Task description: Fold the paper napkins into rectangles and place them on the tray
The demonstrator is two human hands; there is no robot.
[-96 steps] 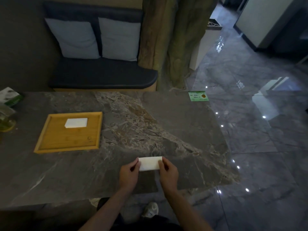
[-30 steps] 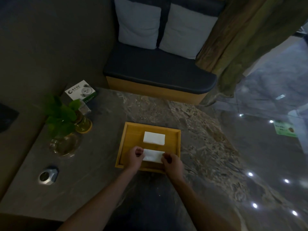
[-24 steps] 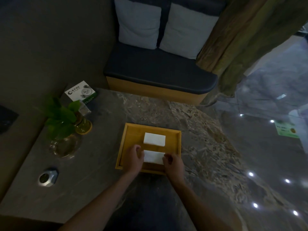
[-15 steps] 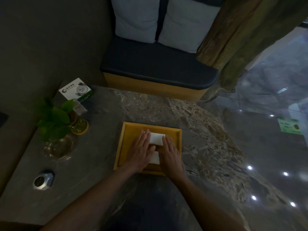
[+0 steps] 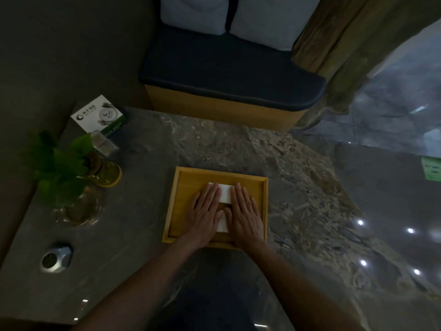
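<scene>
A wooden tray [image 5: 186, 187] lies on the marble table. Two white folded napkins lie in it, one behind the other. The far napkin [image 5: 224, 193] shows between my fingers. Of the near napkin [image 5: 222, 225] only a strip is visible between my palms. My left hand [image 5: 205, 215] lies flat with straight fingers over the left parts of both napkins. My right hand [image 5: 245, 215] lies flat the same way over their right parts. Both hands press down and hold nothing.
A glass vase with green leaves [image 5: 71, 187] and a yellow coaster [image 5: 109, 174] stand left of the tray. A card [image 5: 99, 115] and a small clear box [image 5: 105, 144] sit behind them. A metal object [image 5: 56, 258] lies at near left. A cushioned bench [image 5: 229, 77] stands beyond the table.
I carried the folded napkin from the table's near edge to the tray and set it down in front of the first one. My hands then spread flat over both napkins.
</scene>
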